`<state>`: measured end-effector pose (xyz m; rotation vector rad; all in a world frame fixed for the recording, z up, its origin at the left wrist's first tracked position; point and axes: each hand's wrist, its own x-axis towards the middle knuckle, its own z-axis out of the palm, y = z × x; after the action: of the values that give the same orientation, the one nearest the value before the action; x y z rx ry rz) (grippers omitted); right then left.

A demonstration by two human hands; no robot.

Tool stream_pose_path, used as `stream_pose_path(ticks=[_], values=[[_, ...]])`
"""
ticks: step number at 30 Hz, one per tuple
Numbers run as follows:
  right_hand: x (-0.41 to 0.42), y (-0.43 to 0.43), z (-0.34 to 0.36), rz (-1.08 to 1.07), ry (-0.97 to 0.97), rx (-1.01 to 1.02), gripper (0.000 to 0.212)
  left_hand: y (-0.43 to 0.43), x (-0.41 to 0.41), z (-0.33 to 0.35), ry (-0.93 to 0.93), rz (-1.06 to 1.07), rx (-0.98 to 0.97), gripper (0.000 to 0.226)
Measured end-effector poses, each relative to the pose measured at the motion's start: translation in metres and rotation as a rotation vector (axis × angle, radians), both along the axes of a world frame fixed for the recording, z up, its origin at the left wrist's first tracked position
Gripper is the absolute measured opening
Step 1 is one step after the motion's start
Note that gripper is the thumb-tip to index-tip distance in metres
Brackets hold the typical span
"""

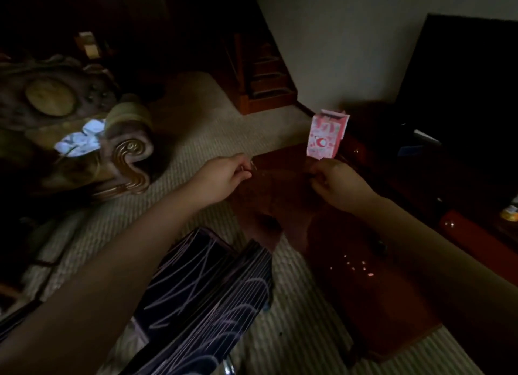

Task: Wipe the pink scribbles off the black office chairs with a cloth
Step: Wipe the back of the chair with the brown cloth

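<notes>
In the head view, your left grip (224,175) pinches one top corner of the cloth (277,201) and your right grip (336,184) pinches the other. Fingers are curled on both, so the cloth hangs spread between them, over the carpet (210,133) and the tabletop (372,299) edge. The light is dim and the cloth dark, so its lower edge is hard to trace. The chair (207,313) sits below it and nearer you, apart from the cloth, its ribbed black surface crossed with pink scribbles (179,293). A pink box (326,138) stands on the tabletop just beyond your right grip. The cloth looks light and limp and should bunch easily. Gather it into a pad in one grip, then rub firmly along the ribs.
</notes>
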<state>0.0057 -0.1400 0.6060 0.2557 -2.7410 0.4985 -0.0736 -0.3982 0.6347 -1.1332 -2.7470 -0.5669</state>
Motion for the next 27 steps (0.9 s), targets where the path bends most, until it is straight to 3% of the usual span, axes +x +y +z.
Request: stream_pose_path(ticks=[6,10,14,19,22,27], values=[[0.006,-0.035,-0.010,0.007,0.099,0.014,0.017,-0.041,0.023,-0.004,0.005,0.000,0.036,0.010],[0.015,-0.050,-0.005,0.088,0.193,0.027,0.029,-0.059,0.045,0.004,-0.003,0.011,0.082,0.010],[0.026,-0.061,0.004,0.227,0.203,-0.160,0.041,-0.082,0.074,0.018,0.016,0.061,0.135,0.008],[0.031,-0.072,0.018,0.396,0.103,-0.463,0.022,-0.096,0.122,0.021,0.055,0.289,0.261,0.017],[0.032,-0.073,0.023,0.532,-0.004,-0.643,0.009,-0.098,0.154,0.019,0.074,0.427,0.309,0.009],[0.027,-0.089,0.022,0.688,-0.120,-0.723,0.010,-0.100,0.200,0.022,0.118,0.613,0.312,0.005]])
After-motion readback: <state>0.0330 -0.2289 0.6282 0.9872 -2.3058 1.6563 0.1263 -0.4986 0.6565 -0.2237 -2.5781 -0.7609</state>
